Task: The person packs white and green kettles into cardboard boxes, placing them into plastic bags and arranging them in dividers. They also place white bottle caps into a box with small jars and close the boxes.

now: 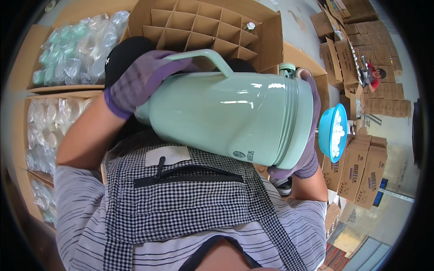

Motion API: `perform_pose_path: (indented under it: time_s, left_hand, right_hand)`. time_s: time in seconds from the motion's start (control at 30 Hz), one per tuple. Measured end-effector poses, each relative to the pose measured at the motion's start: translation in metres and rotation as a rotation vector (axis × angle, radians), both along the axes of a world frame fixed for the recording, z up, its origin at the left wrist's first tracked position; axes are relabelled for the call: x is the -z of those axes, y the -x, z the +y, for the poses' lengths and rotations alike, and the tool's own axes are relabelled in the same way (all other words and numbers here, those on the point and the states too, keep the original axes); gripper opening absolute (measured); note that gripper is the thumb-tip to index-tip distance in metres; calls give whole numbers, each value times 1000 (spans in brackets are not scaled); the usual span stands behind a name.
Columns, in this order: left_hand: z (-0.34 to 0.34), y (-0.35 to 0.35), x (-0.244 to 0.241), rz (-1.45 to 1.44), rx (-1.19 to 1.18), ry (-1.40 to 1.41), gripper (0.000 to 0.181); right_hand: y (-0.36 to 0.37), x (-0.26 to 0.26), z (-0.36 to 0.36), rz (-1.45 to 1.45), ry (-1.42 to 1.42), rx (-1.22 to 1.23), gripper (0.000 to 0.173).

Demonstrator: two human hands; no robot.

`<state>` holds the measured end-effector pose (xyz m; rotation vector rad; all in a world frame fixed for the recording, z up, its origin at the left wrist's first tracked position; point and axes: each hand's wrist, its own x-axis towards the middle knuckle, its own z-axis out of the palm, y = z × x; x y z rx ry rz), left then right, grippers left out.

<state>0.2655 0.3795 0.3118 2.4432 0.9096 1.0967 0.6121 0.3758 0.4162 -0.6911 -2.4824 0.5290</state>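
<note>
A pale green vacuum flask body (217,115), glossy and marked with a small logo, lies sideways across my lap in front of my checked apron. My left hand (145,76), in a purple-grey knit glove, grips it at its narrower end, by the end of the flask's handle (217,59). Around the wide ringed end at right wraps my right hand (310,149), also gloved; most of its fingers are hidden behind the flask. A green cap-like part (287,68) and the end of a tan roll (303,73) show just beyond that end.
Ahead stands a carton with cardboard dividers (203,23), a white-capped bottle (250,27) in one cell. Cartons of plastic-wrapped green and white parts (81,47) line the left. At right are a blue basin (325,132) of small white pieces, stacked cartons (352,169) and a distant person (374,76).
</note>
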Motion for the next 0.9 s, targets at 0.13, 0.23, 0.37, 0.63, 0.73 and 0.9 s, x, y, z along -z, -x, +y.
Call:
perform_pose_path:
  time_s: [0.13, 0.23, 0.37, 0.63, 0.73, 0.9]
  left_hand:
    - [30, 1, 19, 92, 253, 164, 42]
    - [43, -10, 19, 195, 316, 364, 41]
    - [48, -20, 5, 272, 241, 298, 41]
    - [54, -17, 2, 171, 213, 641, 34]
    - [49, -39, -25, 120, 28, 1019, 31]
    - [67, -27, 28, -15, 337, 696, 31]
  right_hand:
    - [-8, 19, -3, 60, -125, -108, 123]
    - [-9, 24, -4, 56, -145, -112, 114]
    - [-9, 19, -5, 101, -271, -167, 101]
    - [-19, -5, -6, 55, -302, -272, 96]
    - [-17, -7, -9, 59, -288, -292, 97]
    - [-9, -9, -11, 58, -256, -330, 99]
